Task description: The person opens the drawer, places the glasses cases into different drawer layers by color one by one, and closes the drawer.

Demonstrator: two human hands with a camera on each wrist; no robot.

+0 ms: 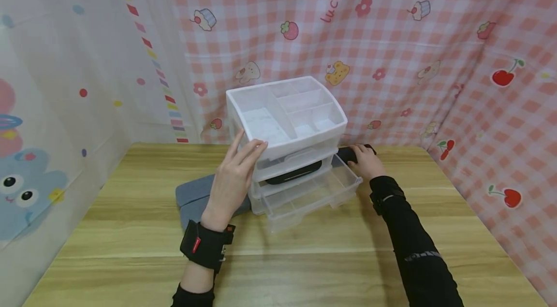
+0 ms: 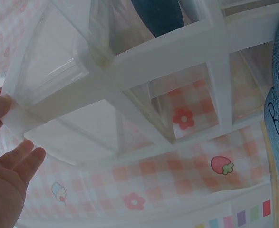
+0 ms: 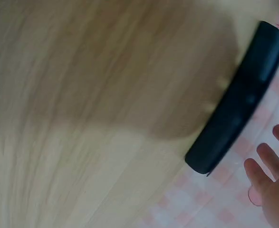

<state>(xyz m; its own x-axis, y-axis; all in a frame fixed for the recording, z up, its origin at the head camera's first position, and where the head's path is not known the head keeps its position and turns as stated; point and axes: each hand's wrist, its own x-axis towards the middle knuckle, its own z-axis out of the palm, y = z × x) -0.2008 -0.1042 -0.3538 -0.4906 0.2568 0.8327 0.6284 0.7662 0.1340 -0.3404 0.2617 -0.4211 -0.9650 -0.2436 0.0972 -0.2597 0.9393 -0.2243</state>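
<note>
A white organizer box [image 1: 300,142] with a divided top tray and translucent drawers stands at the back of the table. Its lower drawer [image 1: 317,196] is pulled out toward me. My left hand [image 1: 230,181] touches the front left of the top tray, fingers extended over the rim; the left wrist view shows the fingers spread at the box's corner [image 2: 23,118]. My right hand [image 1: 367,162] reaches to a black, rounded long case [image 3: 239,99] lying behind the box's right side. In the right wrist view those fingers are spread, beside the case with a gap between.
A blue-grey denim-look pouch [image 1: 196,196] lies against the box's left side, partly behind my left hand. Inside the box, above the pulled-out drawer, a dark rounded thing [image 1: 293,173] shows. A pink checked curtain [image 1: 278,51] hangs close behind the wooden table [image 1: 313,268].
</note>
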